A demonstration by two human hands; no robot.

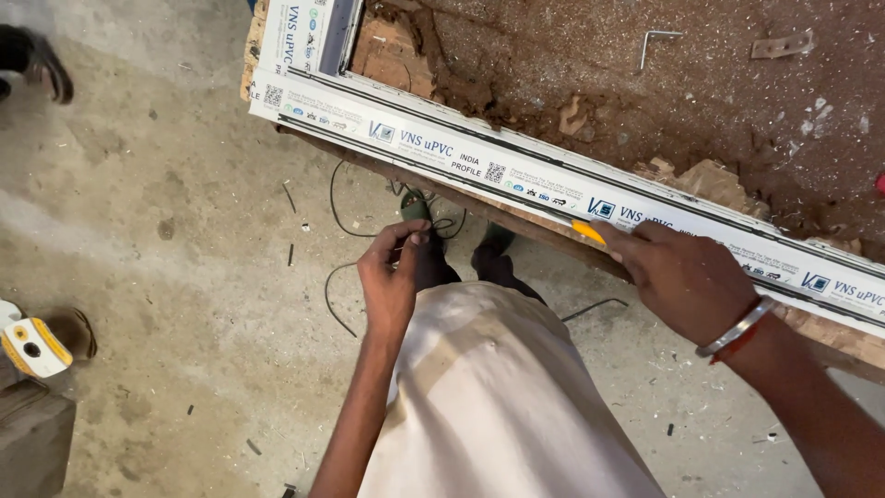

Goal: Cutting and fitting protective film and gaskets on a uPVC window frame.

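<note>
A long white plastic profile (516, 171) with printed film lies slanted along the near edge of a worn wooden bench (645, 83). My right hand (682, 277), with a metal bangle at the wrist, is shut on a small yellow-handled tool (587, 231) pressed against the profile's lower edge. My left hand (392, 281) hangs below the bench, its fingertips pinched on a thin dark strip (406, 247); what that strip joins to I cannot tell. A second white profile piece (300, 37) meets the long one at the top left corner.
Thin black strips (336, 207) curl on the concrete floor under the bench. A metal bracket (659, 41) and a small plate (782, 44) rest on the dusty bench top. A yellow and white tool (32, 346) sits at the left edge. Another person's sandalled foot (37, 65) shows top left.
</note>
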